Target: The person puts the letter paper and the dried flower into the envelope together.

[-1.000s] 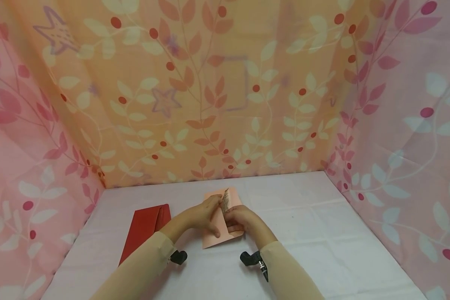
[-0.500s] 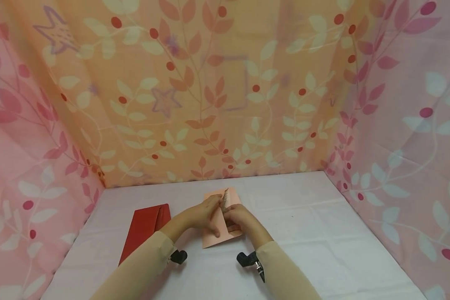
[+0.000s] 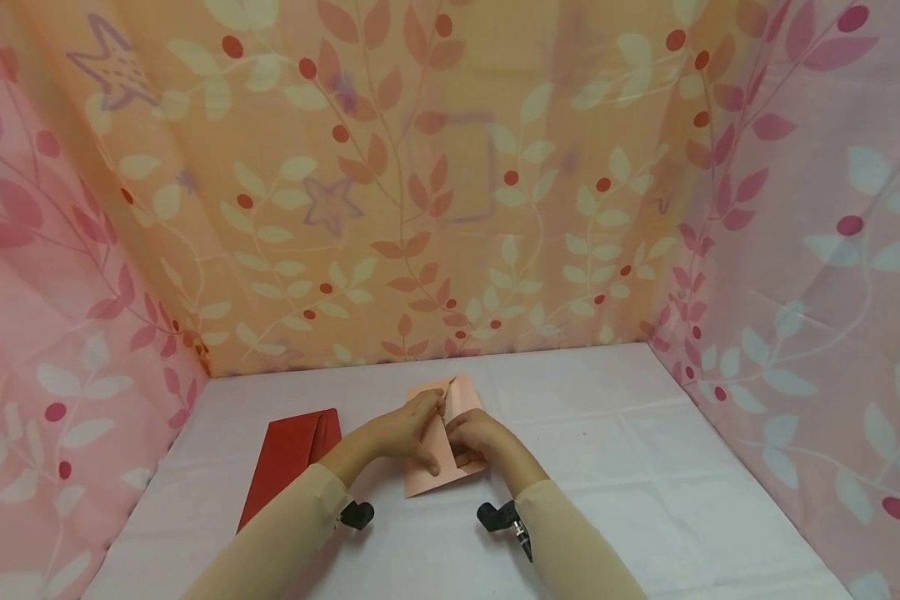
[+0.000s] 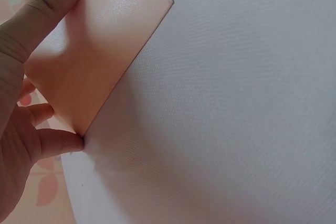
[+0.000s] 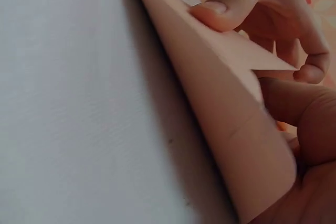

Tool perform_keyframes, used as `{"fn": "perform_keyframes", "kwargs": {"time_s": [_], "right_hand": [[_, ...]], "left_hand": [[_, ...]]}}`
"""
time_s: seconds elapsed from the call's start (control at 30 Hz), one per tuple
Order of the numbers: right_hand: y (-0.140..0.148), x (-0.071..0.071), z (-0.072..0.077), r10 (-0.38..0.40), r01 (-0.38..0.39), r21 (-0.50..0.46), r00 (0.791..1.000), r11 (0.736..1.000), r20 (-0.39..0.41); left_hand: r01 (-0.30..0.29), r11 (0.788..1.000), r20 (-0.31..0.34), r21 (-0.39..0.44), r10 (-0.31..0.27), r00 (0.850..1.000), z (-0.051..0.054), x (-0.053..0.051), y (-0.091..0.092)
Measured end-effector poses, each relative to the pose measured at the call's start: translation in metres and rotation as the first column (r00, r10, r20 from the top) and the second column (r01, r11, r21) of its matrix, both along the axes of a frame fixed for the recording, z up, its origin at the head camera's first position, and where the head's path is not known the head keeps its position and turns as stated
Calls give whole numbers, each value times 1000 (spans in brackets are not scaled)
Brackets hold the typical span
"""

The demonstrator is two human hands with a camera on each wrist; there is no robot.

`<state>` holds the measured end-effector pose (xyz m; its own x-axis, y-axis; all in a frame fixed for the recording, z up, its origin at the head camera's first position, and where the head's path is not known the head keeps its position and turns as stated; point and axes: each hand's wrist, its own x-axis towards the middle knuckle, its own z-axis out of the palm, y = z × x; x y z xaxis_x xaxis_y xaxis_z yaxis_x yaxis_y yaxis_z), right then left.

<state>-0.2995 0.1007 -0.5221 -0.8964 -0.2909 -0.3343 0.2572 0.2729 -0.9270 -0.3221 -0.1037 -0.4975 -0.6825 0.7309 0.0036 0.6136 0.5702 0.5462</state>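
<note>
A pink envelope (image 3: 429,478) lies in the middle of the white table, its mouth parted along the right side. My left hand (image 3: 403,429) grips it by the left part, the thumb on top and other fingers at its edge, as the left wrist view shows (image 4: 79,51). At the right edge, my right hand (image 3: 487,435) has curled fingers around the flap by the mouth. The right wrist view shows these fingers (image 5: 310,114) against the flap (image 5: 247,145); their tips are partly hidden. Whatever lies inside the envelope is hidden.
A red envelope (image 3: 288,450) lies to the left, partly under the left sleeve (image 3: 277,533). White cloth covers the table (image 3: 607,467). Patterned curtains (image 3: 405,167) enclose the back and both sides. A black wrist camera (image 3: 497,517) hangs under the right forearm.
A grey-brown patterned strip in the envelope's mouth has shrunk almost out of sight. The right hand has shifted slightly; the left hand and both envelopes stay in place.
</note>
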Motion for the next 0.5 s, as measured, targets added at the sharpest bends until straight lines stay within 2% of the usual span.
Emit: {"fn": "perform_keyframes", "kwargs": {"time_s": [0.17, 0.5], "right_hand": [[1, -2, -6, -5, 5, -104, 1000, 995, 1], [0, -2, -9, -3, -1, -136, 1000, 991, -30]], "left_hand": [[4, 1000, -19, -3, -4, 1000, 4, -1, -1], [3, 1000, -3, -13, -3, 1000, 5, 3, 1]]}}
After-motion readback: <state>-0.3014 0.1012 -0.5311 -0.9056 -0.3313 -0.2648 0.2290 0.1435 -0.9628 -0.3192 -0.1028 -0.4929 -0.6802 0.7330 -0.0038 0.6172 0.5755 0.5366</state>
